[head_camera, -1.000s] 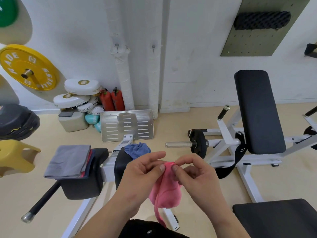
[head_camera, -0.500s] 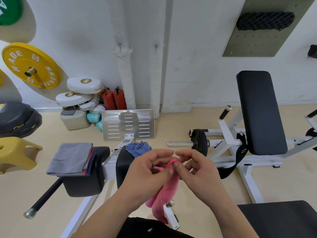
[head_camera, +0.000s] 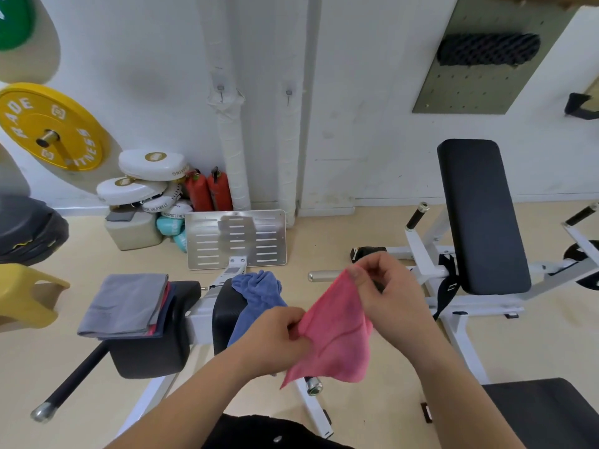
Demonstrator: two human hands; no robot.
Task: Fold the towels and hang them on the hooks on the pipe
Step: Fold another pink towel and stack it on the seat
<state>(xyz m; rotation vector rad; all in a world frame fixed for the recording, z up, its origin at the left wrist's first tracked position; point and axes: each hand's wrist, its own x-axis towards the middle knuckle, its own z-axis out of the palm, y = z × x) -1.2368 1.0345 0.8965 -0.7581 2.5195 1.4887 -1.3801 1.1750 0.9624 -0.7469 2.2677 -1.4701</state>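
White gym wall and tan floor lie behind the work. Thumb and fingers of the left hand (head_camera: 275,338) pinch the lower left edge of the pink towel (head_camera: 337,335), and the right hand (head_camera: 385,290) pinches its upper corner, so the cloth hangs spread on a slant between them. Just behind the left hand a crumpled blue towel (head_camera: 259,293) drapes over a black pad (head_camera: 227,306). Farther left, a folded stack (head_camera: 126,306) topped in grey rests on another pad. Two hooks (head_camera: 221,90) sit on the white pipes (head_camera: 231,150) at the wall.
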